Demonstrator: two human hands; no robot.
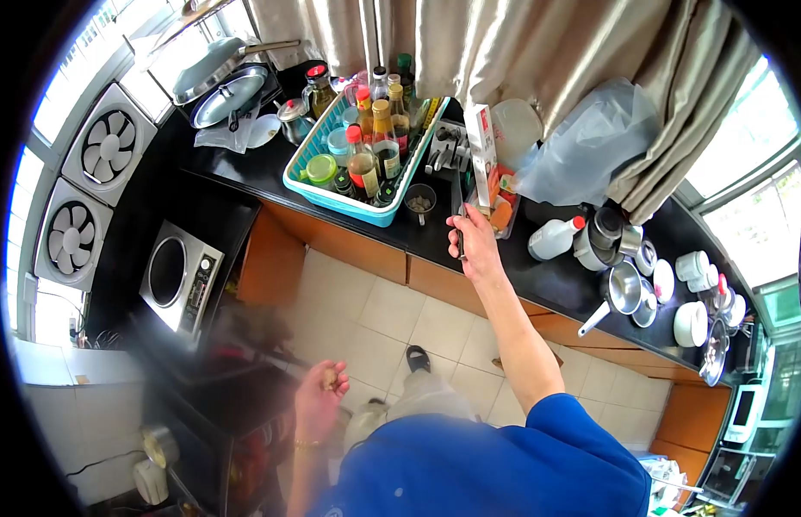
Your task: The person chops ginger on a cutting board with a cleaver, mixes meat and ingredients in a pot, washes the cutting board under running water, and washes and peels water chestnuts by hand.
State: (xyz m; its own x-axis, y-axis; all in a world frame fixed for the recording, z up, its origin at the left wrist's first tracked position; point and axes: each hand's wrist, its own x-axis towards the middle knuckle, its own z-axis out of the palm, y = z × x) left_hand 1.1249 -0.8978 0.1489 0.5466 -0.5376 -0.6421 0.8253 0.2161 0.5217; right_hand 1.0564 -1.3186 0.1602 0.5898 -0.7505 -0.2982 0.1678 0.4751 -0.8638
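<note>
While right hand (pixel 475 248) is clenching a knife (pixel 461 248), left hand (pixel 319 398) is holding a tan piece (pixel 330 378).
Knife is extending past the grip near the mug (pixel 420 202); tan piece is sitting inside left hand.

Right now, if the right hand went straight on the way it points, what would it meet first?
Probably the grey rack, just past the knife the right hand grips, though the white and red box stands close beside that line and depth is unclear here.
</note>
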